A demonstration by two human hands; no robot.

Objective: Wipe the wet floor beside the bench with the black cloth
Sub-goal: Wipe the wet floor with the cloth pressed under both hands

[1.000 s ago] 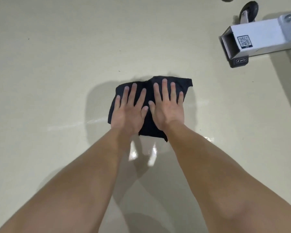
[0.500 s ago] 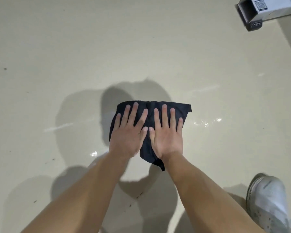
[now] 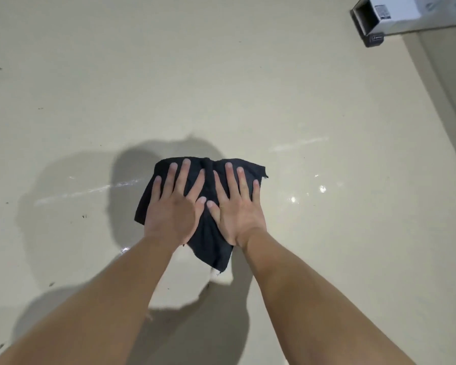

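Black cloth [image 3: 208, 230] is flat on the floor [image 3: 221, 88], roughly mid-frame, rumpled, with a ridge running up its middle between my hands and one corner trailing back toward me past my wrists. My left hand [image 3: 173, 212] is palm-down on the left half, fingers [image 3: 183, 177] spread and straight, nothing gripped. My right hand [image 3: 237, 209] is palm-down on the right half, same pose, fingers splayed, flat on the fabric. Thumb tips sit just beside each other over the cloth centre; can't tell if they touch. Top right corner of the cloth sticks out past my right little finger, edge frayed. Both forearms come in bare from the bottom of the frame, my shadow falling on the floor around and behind the cloth. Floor is pale, glossy, beige. Wet streak [image 3: 90, 191] runs left from the cloth, thin and shiny. More glints [image 3: 308, 193] on the right side, near the cloth, plus a faint smear further up right. A small wet shine shows just by my left wrist. Dark specks of dirt scattered on the left part of the floor. Bench end [image 3: 387, 15] is at the top right corner, well apart from the cloth: white square tube, open end facing me, a label on it too blurred to read, a dark foot [image 3: 374, 39] under it.
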